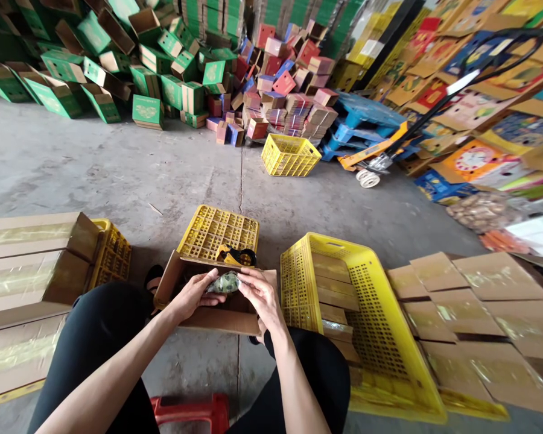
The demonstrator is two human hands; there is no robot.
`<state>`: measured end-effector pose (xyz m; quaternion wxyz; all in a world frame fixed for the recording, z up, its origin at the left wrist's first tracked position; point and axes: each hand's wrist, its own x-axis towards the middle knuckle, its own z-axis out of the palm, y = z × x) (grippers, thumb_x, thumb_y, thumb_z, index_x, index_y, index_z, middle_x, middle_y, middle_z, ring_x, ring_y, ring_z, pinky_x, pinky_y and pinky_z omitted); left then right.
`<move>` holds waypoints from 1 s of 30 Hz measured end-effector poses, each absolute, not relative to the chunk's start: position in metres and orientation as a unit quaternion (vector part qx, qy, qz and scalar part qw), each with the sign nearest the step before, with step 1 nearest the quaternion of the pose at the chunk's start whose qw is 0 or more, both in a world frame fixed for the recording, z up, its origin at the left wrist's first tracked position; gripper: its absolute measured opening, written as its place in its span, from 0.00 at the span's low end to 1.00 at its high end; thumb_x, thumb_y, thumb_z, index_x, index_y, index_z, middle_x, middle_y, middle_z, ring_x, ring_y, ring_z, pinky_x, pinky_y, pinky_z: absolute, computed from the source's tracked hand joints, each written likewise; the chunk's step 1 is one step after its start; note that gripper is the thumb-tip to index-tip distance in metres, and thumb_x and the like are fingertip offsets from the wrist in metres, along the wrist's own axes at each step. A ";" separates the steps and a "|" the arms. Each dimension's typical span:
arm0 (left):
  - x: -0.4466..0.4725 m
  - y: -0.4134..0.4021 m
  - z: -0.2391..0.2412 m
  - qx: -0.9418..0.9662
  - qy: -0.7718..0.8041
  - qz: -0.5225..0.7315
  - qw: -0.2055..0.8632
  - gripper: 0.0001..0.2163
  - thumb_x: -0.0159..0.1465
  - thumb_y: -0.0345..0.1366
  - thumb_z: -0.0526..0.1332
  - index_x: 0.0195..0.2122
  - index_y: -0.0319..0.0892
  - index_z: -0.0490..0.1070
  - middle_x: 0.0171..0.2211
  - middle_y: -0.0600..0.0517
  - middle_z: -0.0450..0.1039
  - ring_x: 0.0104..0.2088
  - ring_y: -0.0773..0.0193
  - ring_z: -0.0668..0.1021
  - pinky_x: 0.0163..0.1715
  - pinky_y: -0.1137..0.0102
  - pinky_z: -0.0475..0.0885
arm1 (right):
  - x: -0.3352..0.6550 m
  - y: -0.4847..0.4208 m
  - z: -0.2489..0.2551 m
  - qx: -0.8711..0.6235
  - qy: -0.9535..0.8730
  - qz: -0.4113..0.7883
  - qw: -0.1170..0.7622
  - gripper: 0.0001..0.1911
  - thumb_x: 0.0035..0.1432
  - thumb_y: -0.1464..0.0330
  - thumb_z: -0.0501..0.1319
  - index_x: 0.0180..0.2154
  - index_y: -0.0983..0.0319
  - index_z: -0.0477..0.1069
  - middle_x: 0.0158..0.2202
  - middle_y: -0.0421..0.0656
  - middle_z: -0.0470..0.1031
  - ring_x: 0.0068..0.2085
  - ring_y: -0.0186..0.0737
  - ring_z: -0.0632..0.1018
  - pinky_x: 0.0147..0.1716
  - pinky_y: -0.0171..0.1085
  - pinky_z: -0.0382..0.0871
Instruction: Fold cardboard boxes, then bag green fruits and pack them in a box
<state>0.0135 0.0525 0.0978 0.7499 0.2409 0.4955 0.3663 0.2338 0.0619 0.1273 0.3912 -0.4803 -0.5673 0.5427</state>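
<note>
My left hand [199, 293] and my right hand [259, 293] hold a small packet [225, 282] between their fingertips, one at each end. It has a mottled dark and pale green pattern and shiny clear plastic over it. What is inside I cannot make out. Both hands are above an open cardboard box [217, 321] between my knees, and they hide much of its inside. Just beyond the box, a yellow and black tape dispenser [236, 255] lies on a yellow crate [208, 226] with a grid surface.
To the right, a large yellow crate [375, 283] holds several brown cartons [337, 292]. Taped cartons are stacked at the left [27, 259] and far right [461, 307]. A red stool [190, 410] is below me. Further off are another yellow crate [292, 155], a pallet jack [380, 150] and heaped green boxes [147, 110].
</note>
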 end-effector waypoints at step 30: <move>0.007 0.053 0.077 0.654 0.595 0.261 0.387 0.18 0.69 0.44 0.62 0.25 0.42 0.77 0.26 0.51 0.72 0.30 0.62 0.74 0.32 0.70 0.62 | 0.242 0.065 0.094 -0.613 -0.623 0.364 0.321 0.14 0.62 0.59 0.65 0.45 0.58 0.80 0.40 0.47 0.83 0.35 0.47 0.85 0.38 0.43 0.80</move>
